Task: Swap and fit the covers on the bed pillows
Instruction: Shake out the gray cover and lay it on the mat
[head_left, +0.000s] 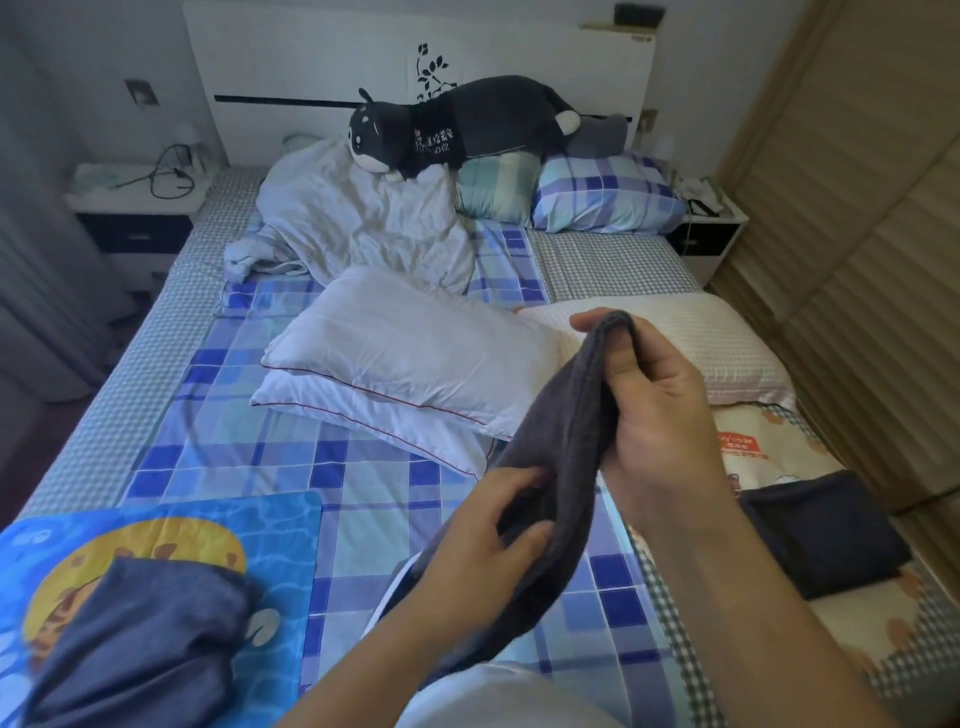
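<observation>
Evidently both hands work along one hem of the dark grey cover (563, 415), seeking its opening: the right hand (660, 410) pinches the top fold, the left hand (488, 525) grips lower down. Just beyond the cover lie two bare white pillows (405, 364), stacked; bare bed (363, 519) below the cover leaves laying-out room.

Both forearms bare, reaching in from the bottom edge, over the near part of the bed. Right hand (657, 415) raised higher and further forward, palm toward the camera, fingers curled, thumb and fingertips pinching the top fold of a dark cover (566, 415). Left hand (493, 525) lower and nearer the body, back of hand up, fingers curled into the same cover lower down. Hands near each other, not touching.
</observation>
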